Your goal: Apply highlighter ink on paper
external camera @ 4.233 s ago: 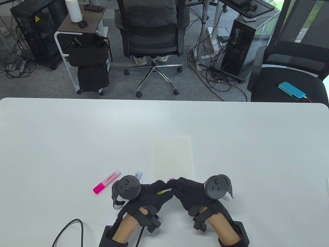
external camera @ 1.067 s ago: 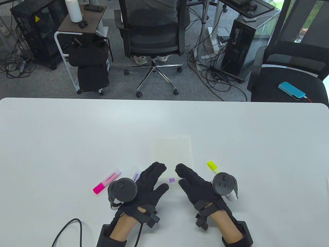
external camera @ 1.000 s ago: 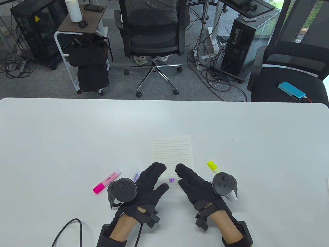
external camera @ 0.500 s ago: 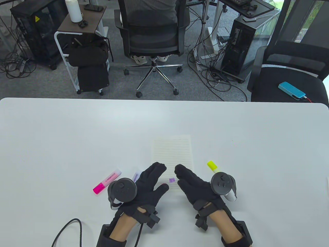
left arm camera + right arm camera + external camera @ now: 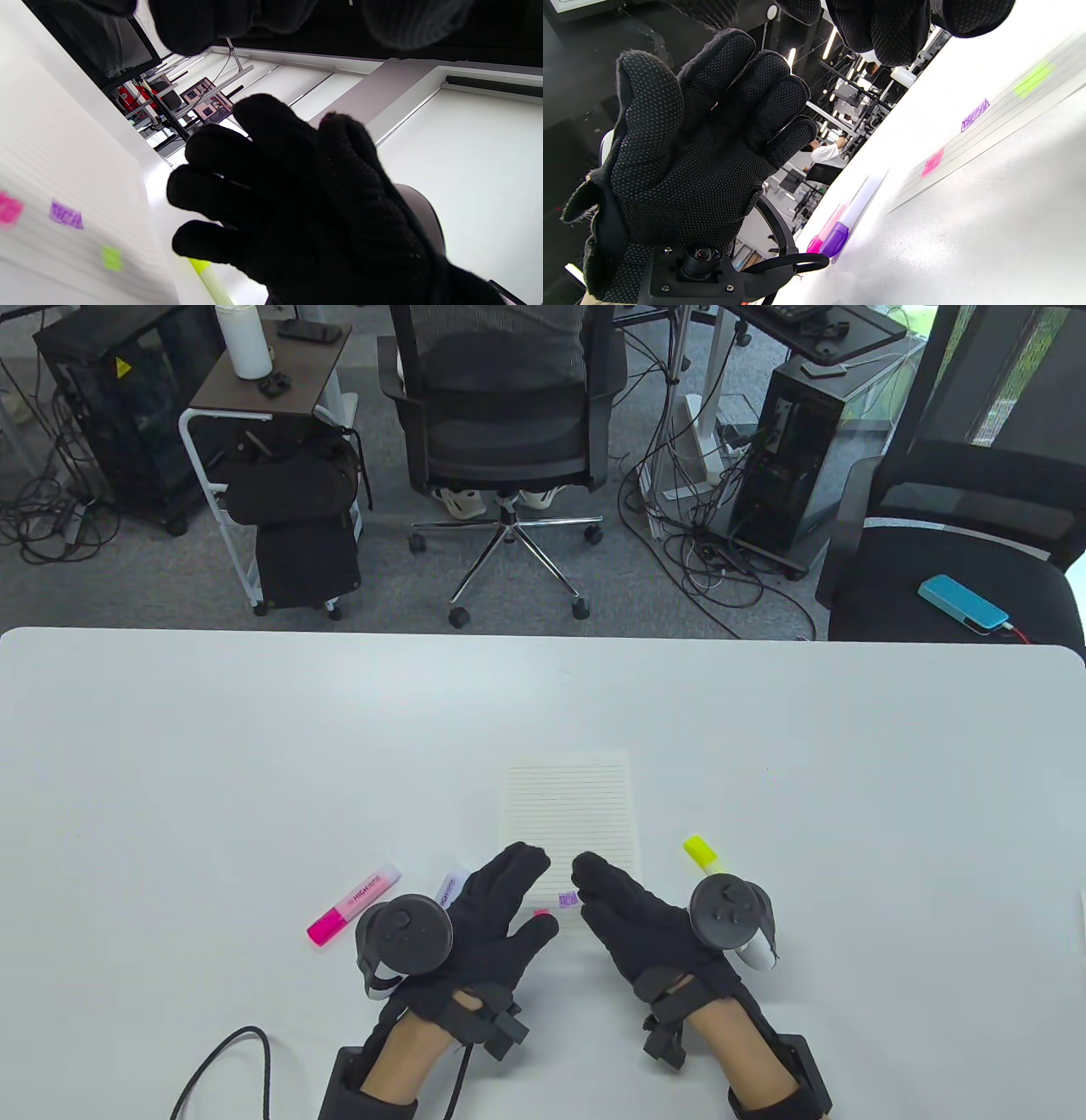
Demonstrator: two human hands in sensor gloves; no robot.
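Both black-gloved hands hover palm toward palm over the near end of the white bench (image 5: 254, 729), and neither holds anything. The left hand (image 5: 488, 920) is spread, fingers extended and pointing away from the person, thumb splayed toward the right; the right wrist view shows its dotted palm bare. The right hand (image 5: 640, 920) is likewise spread, its fingers loosely fanned (the left wrist view shows its palm side, nothing in it).

The cream lined sheet of paper (image 5: 570, 814) lies flat, reaching away from the fingertips of both hands, its near edge in the gap between them. Three small ink patches sit on its near lines: a pink patch (image 5: 540, 913) just beside the left thumb, a purple patch (image 5: 567, 899) between the two hands, and a yellow-green patch (image 5: 112, 258) that only the wrist views show.

The yellow highlighter with its cap on (image 5: 702, 853) lies on the bench just to the right of the right hand, partly under that hand's tracker. The pink highlighter (image 5: 354, 903) lies to the left of the left hand. The purple-and-white highlighter (image 5: 451, 886) rests between that one and the left hand, half hidden by the glove.
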